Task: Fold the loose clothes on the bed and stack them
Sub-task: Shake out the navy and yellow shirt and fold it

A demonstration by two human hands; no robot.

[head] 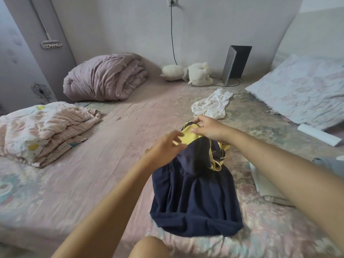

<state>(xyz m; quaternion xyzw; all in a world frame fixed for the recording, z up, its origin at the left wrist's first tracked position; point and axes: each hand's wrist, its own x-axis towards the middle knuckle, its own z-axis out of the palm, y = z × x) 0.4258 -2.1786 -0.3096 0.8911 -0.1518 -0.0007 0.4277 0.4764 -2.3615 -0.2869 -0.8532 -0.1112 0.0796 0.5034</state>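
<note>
A navy garment with yellow trim (195, 192) lies crumpled on the bed (115, 138), its yellow collar end pointing away from me. My right hand (209, 128) pinches the yellow collar at the far end. At the collar's left side my left hand (167, 148) has its fingers spread and only lightly bent; whether it grips the cloth is unclear. A loose white garment (212, 103) lies bunched just beyond the right hand.
A folded floral quilt (42, 131) lies at left, a rolled pink duvet (104, 77) behind it. A plush toy (188, 73), a grey panel (235, 64) and a cable are by the wall. A pillow (301, 90) and white roll (319, 135) are right. My knee (149, 248) shows below.
</note>
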